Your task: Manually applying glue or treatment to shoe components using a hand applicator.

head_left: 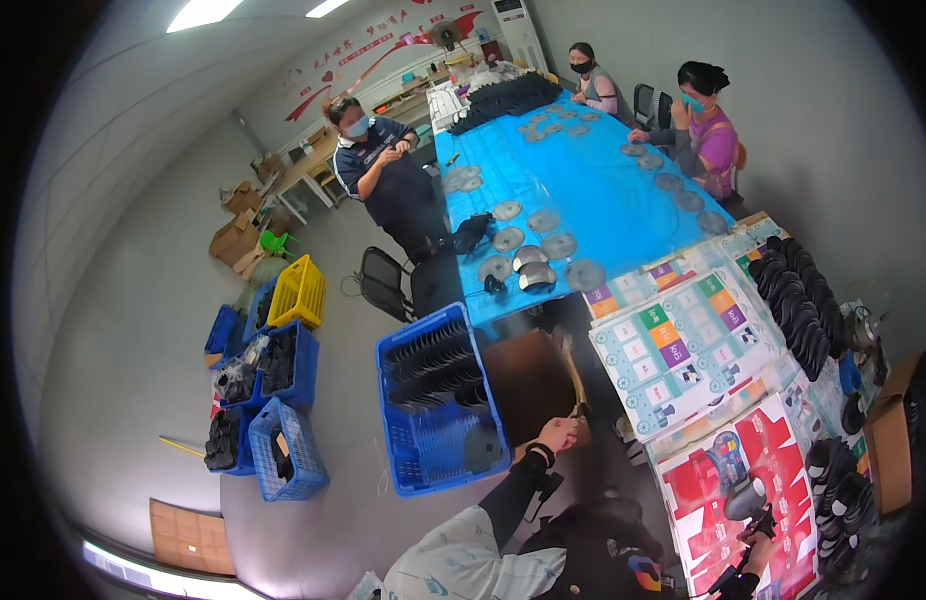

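My left hand (pixel 558 433), with a dark band at its wrist, is at the near edge of a brown board-like seat (pixel 528 375). Its fingers are curled, and what they hold, if anything, is too small to make out. At the lower right, my right hand (pixel 757 550) is closed around a small dark thing (pixel 762 522). Just beyond it is a rounded grey piece (pixel 746 499); whether the two are joined I cannot tell. Both are over red and white printed sheets (pixel 695 490). Left of my left hand stands a blue crate (pixel 408 472) with rows of black curved parts (pixel 433 360).
A long table with a blue cover (pixel 613 215) bears clear discs (pixel 585 275) and two grey-black shells (pixel 536 277). Stacked black parts (pixel 798 310) line the right side. A black chair (pixel 388 283) and more crates (pixel 288 450) stand left. Several people are around the table.
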Tool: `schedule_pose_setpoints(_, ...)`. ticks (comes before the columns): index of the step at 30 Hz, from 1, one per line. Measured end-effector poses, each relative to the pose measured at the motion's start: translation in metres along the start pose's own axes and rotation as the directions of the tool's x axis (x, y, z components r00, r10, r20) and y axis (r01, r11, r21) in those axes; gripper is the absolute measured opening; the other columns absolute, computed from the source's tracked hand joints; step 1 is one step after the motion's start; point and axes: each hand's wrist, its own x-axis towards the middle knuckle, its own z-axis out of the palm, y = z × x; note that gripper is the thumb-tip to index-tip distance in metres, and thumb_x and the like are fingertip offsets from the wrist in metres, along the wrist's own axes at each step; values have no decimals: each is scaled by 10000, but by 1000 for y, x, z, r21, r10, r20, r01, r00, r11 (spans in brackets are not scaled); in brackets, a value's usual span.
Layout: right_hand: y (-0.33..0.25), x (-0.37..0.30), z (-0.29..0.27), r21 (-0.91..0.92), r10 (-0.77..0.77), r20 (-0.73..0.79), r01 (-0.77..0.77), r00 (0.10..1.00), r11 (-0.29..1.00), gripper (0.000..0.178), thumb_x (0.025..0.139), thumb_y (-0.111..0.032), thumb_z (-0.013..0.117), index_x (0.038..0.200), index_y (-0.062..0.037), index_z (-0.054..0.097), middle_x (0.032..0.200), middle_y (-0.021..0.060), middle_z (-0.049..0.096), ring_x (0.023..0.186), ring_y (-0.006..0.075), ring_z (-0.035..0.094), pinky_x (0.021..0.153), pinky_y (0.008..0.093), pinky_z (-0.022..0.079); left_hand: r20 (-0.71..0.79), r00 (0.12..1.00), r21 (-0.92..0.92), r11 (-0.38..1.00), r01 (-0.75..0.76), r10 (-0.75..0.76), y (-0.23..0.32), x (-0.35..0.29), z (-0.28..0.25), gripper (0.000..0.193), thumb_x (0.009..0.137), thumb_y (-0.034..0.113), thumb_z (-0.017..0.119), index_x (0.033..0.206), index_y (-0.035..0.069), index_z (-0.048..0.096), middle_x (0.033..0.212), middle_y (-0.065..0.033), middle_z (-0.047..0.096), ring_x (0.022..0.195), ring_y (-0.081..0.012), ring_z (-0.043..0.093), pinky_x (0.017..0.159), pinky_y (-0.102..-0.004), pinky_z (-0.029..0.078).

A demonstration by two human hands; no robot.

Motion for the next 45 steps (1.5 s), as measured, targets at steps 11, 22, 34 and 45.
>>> schedule_pose_setpoints(11,-19,-2,-7,75,-13,59,9,998,997,253,681,-59,522,912,-59,623,739,51,671,676,210,697,455,285,424,41,999,13,1000,8,-8,-7,-65,24,174,996,175,584,1152,103,606,944,-76,700,725,-151,666,655,-288,555)
schedule_pose_setpoints(22,-28,1,-24,79,-10,76,4,997,997,301,687,-66,543,967,-60,654,769,47,682,649,170,677,452,259,425,121,991,142,987,-70,53,8,-122,54,191,974,225,646,1109,90,649,960,-32,683,767,-119,642,729,-265,533)
schedule_pose_setpoints(34,-19,7,-37,112,-59,50,53,997,992,279,667,-49,521,923,-47,632,697,56,668,644,193,679,442,285,393,174,980,242,961,-136,95,9,-142,93,235,975,314,665,1076,103,640,981,-39,695,767,-94,635,710,-248,518)
schedule_pose_setpoints(45,-28,1,-37,111,-76,45,71,996,991,264,664,-43,521,905,-40,627,709,68,677,616,192,674,427,273,393,281,935,319,897,-306,219,41,-162,127,240,1010,284,637,1105,64,637,970,-41,693,791,-104,646,723,-237,516)
